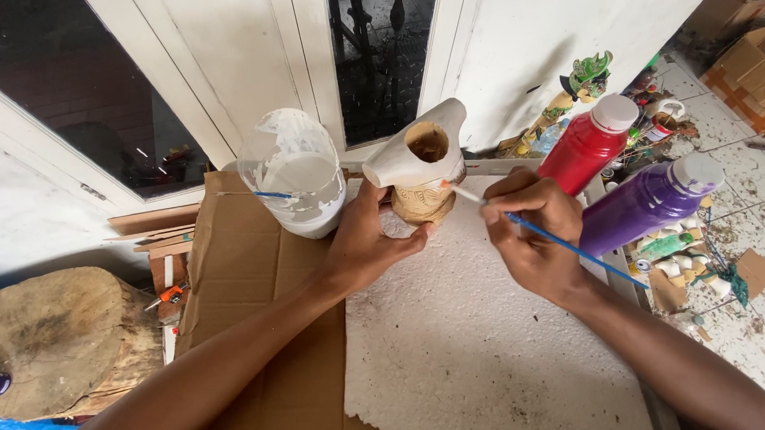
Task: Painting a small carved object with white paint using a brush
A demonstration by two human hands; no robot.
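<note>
While the left hand gripped the part-painted wooden carving, the right hand pinched a blue-handled paintbrush against it.

The left hand hides part of the carving's base. Both elbows are cut off by the bottom edge.

Two paint bottles, red and purple; one brush; one carving; perhaps one jar

Both forearms were bare, entering from the lower edge of the frame; the left hand and right hand wore no gloves, rings or watch.
</note>
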